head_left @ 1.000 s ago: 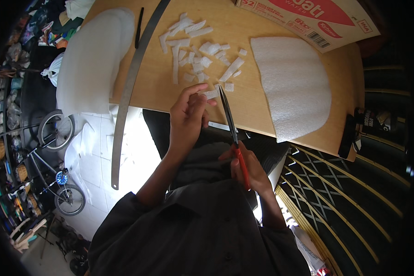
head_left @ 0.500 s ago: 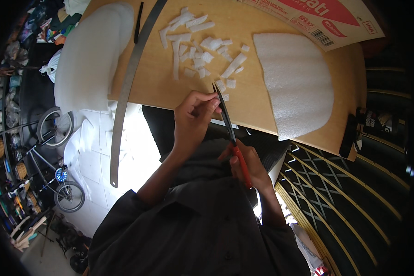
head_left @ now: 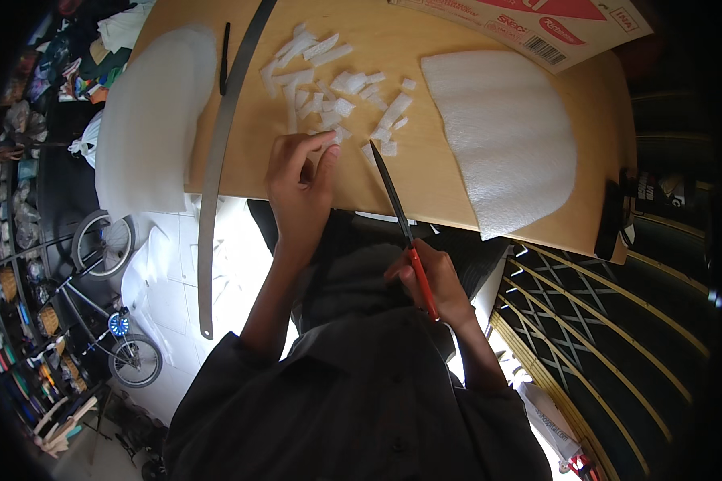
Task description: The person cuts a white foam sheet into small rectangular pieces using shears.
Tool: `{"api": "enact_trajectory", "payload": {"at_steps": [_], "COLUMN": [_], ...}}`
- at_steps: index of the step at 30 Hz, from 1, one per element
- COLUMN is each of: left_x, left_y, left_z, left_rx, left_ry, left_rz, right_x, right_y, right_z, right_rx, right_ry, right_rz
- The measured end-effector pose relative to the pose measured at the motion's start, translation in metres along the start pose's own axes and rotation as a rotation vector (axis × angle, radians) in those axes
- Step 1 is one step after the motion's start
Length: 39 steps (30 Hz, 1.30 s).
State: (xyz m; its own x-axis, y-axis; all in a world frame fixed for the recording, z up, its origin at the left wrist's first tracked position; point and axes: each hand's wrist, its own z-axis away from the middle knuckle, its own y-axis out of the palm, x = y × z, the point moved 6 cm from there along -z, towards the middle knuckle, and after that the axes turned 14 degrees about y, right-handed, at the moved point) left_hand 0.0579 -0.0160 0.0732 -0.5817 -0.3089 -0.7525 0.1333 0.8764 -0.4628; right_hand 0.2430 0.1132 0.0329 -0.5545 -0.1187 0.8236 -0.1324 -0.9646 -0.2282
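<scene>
My right hand (head_left: 435, 280) is wrapped around the red handles of a pair of scissors (head_left: 391, 186). Their dark blades point up and away from me, with the tip over the table edge area beside small white foam scraps (head_left: 388, 148). My left hand (head_left: 301, 176) is over the near part of the table, thumb and forefinger drawn close together beside the pile of cut white foam strips and squares (head_left: 343, 107). Whatever sits between those fingertips is too small to make out. To the right lies a large white foam sheet (head_left: 501, 136) with a rounded side.
On the wooden table (head_left: 449, 200) lie a long metal ruler (head_left: 225, 132), a black pen-like stick (head_left: 225, 60), translucent white sheets (head_left: 152, 120) and a cardboard box piece (head_left: 529, 28). A bicycle (head_left: 96, 297) stands on the floor at left; a folding metal gate (head_left: 586, 321) is at right.
My left hand has moved left, away from the scissors' tip, to the foam pile. The scissors stay in my right hand, barely shifted. The whole view has shifted slightly.
</scene>
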Motion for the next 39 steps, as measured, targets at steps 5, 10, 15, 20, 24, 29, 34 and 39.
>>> {"api": "enact_trajectory", "payload": {"at_steps": [5, 10, 15, 20, 24, 29, 34, 39], "left_x": [0.007, -0.005, -0.003, -0.003, -0.007, -0.002, -0.001, -0.002], "left_y": [0.006, 0.021, 0.058, 0.071, 0.070, 0.050, 0.028, 0.015], "left_z": [-0.018, -0.039, -0.052, -0.055, -0.060, -0.071, -0.051, -0.007], "left_rx": [0.019, 0.056, 0.336, 0.377, 0.350, 0.251, 0.208, 0.039], "left_ry": [0.218, 0.307, 0.261, 0.293, 0.326, 0.208, -0.118, -0.237], "left_rz": [-0.216, -0.280, -0.359, -0.410, -0.399, -0.189, 0.230, 0.502], "right_x": [-0.001, -0.014, -0.019, -0.025, -0.031, -0.025, -0.011, -0.009], "right_y": [-0.006, -0.012, -0.014, -0.018, -0.017, -0.018, -0.014, 0.003], "right_z": [0.006, 0.011, 0.012, 0.013, 0.012, 0.013, 0.012, 0.009], "right_rx": [-0.003, 0.015, 0.011, -0.018, -0.040, 0.005, 0.122, 0.179], "right_ry": [-0.004, 0.044, 0.074, 0.055, 0.001, 0.046, 0.138, 0.029], "right_rz": [-0.026, 0.031, -0.010, -0.014, -0.048, -0.012, 0.027, 0.080]}}
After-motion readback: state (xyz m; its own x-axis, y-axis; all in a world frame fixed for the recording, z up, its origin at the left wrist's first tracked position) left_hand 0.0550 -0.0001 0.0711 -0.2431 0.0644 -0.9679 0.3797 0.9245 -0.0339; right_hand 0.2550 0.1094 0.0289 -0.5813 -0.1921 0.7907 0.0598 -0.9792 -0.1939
